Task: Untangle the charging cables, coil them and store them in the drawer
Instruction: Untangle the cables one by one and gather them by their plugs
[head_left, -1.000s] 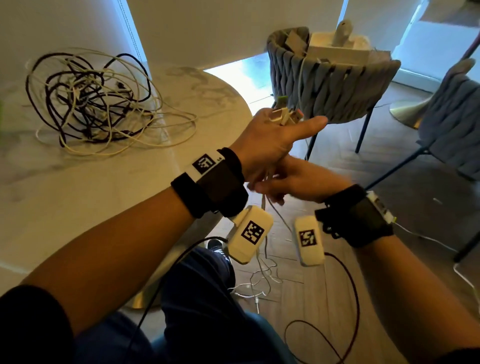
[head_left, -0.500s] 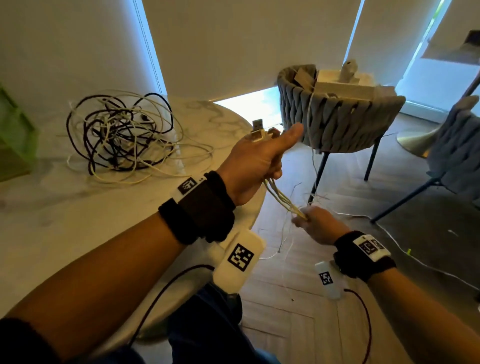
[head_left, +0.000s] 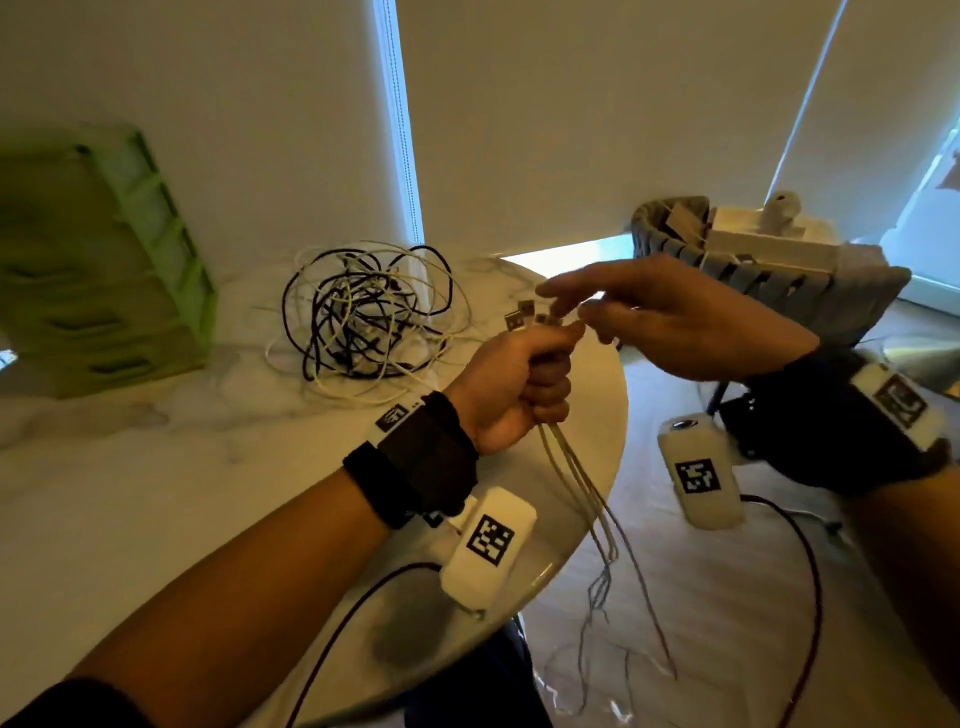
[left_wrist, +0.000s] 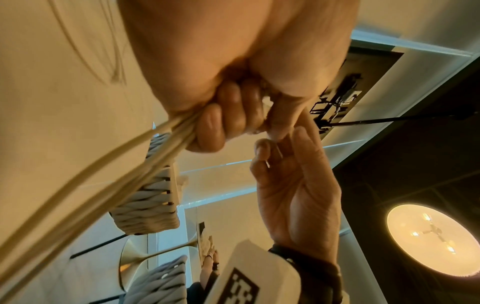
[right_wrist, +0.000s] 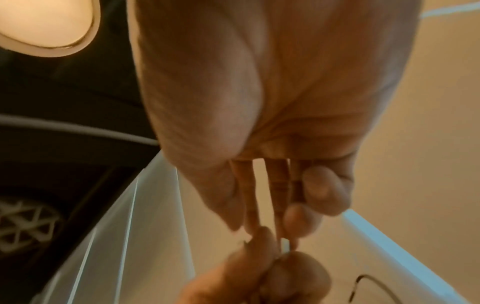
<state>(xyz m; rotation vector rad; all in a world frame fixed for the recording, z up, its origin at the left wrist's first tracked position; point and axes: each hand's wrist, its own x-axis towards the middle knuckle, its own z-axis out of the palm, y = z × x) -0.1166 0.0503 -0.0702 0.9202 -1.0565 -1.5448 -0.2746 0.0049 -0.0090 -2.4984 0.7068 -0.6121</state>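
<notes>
My left hand (head_left: 519, 379) grips a bundle of white cables (head_left: 582, 493) in its fist over the table's right edge. Their USB plugs (head_left: 524, 319) stick out above the thumb, and the loose ends hang toward the floor. The left wrist view shows the same cables (left_wrist: 103, 174) leaving the curled fingers (left_wrist: 221, 123). My right hand (head_left: 654, 317) is just right of the plugs, its forefinger and thumb stretched toward them and holding nothing. Its fingertips (right_wrist: 293, 224) meet my left hand (right_wrist: 272, 275). A tangle of black and white cables (head_left: 363, 317) lies on the marble table (head_left: 156, 493).
A green drawer unit (head_left: 104, 260) stands at the table's back left. A woven grey chair (head_left: 769, 280) holding white boxes is behind my right hand. Cable ends trail on the wooden floor (head_left: 701, 623) below the table's edge.
My right hand let go of the hanging cables and rose to the plugs above my left fist. My left thumb has folded down onto the bundle. The view swung left, showing the green drawers.
</notes>
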